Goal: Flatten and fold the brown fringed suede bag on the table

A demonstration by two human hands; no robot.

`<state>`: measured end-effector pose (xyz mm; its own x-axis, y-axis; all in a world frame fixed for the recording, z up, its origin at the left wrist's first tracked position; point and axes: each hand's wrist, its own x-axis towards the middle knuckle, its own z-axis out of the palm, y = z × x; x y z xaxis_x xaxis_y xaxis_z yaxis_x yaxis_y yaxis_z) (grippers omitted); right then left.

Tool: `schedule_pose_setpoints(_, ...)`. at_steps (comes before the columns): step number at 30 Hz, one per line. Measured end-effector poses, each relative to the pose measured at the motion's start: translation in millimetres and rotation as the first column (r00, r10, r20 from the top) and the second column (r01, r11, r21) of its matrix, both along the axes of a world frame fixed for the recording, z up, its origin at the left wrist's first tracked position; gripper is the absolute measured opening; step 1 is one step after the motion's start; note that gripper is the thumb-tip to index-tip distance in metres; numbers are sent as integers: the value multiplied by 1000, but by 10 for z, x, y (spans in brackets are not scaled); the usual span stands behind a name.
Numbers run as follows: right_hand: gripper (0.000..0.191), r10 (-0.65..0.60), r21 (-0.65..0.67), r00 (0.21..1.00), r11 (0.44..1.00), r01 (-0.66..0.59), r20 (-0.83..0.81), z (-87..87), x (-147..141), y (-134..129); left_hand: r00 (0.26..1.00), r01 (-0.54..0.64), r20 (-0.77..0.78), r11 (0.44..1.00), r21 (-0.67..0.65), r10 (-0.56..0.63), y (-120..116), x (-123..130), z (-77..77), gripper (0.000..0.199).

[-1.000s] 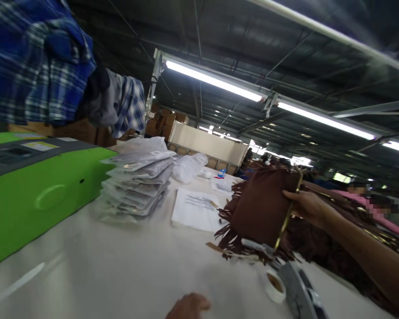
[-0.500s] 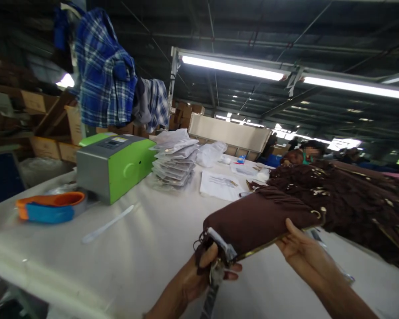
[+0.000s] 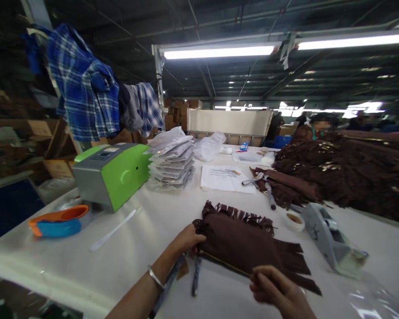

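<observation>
A dark brown fringed bag (image 3: 239, 241) lies flat on the white table, its gold zip edge toward me and its fringe spread at the back and right. My left hand (image 3: 187, 239) is closed around the bag's left end. Below that hand hang wrapped strap pieces (image 3: 195, 277) and a small brown tag (image 3: 182, 269). At the zip edge, toward the right, my right hand (image 3: 274, 285) has thumb and fingers pinched together on the bag's edge. Whether a zip pull is between those fingertips is hidden.
On the right stand a grey tape dispenser (image 3: 332, 241), a tape roll (image 3: 294, 220) and a heap of brown fringed bags (image 3: 349, 177). A green-grey machine (image 3: 115, 173), stacked plastic packets (image 3: 171, 161) and an orange-blue tape holder (image 3: 60, 223) occupy the left. A person (image 3: 306, 133) is behind the heap.
The bag has come down from a raised, tilted hold onto the table. Its fringe now spreads rightward, and my right hand has moved lower, from open fingers to a pinch. The view has levelled.
</observation>
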<state>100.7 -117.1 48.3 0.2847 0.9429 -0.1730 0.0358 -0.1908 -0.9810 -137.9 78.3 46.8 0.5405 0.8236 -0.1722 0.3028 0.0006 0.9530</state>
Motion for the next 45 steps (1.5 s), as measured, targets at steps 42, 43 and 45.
schedule_pose_setpoints(42,19,120,21,216,830,-558,969,136,-455,1461,565,318,-747,744,588,349,-1301,-707,120,26)
schedule_pose_setpoints(43,19,147,9,232,828,-560,961,204,-508,1489,567,326,-748,739,589,346,-1339,-691,78,25)
schedule_pose_setpoints(45,22,182,-12,240,819,-574,953,327,-673,1547,571,331,-745,734,593,344,-1398,-666,0,24)
